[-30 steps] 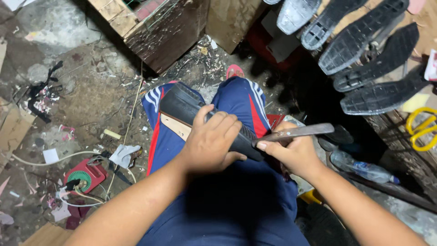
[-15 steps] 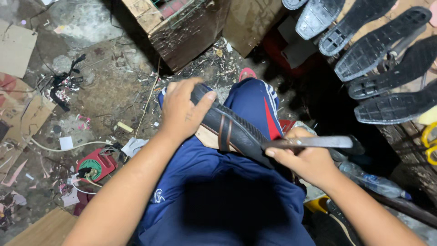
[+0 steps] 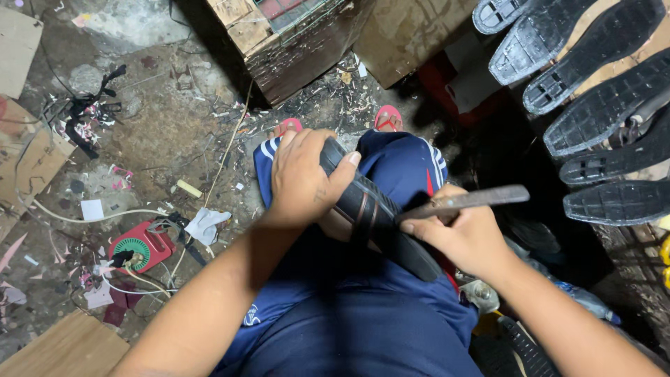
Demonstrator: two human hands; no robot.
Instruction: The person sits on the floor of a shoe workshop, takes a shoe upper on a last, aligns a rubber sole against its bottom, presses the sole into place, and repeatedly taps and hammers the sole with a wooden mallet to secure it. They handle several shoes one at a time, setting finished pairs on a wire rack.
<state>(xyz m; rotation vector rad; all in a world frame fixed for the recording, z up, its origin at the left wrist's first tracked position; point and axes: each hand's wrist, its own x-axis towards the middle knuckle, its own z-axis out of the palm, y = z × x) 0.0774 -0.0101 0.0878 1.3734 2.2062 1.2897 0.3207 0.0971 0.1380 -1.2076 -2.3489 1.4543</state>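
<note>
While the person sits with knees up in blue shorts (image 3: 391, 307) striped in white and red, a black shoe sole (image 3: 380, 213) lies slantwise across the lap, and everything else is easiest placed from it. At its upper end the left hand (image 3: 303, 178) is wrapped over the sole, fingers curled round the far edge and the thumb pressed flat along the top, so the grip is closed and firm. At its lower right side the right hand (image 3: 460, 234) is closed around the handle of a flat metal blade (image 3: 464, 201), which sticks out to the right, away from the sole; the near end of the blade sits right at the sole's edge, though I cannot tell whether it actually touches it. Beyond the sole's top end, two feet in pink sandals (image 3: 387, 117) rest on the dirty floor. Further up from the sole stands a rough wooden crate (image 3: 293, 42). Well off to the sole's right, a row of other black soles (image 3: 600, 105) lies tread-up on a board. To the sole's left, on the littered ground, sit a small red gadget with a green disc (image 3: 139, 246), a crumpled white scrap (image 3: 206, 225) and loose pale cord (image 3: 84, 216).
</note>
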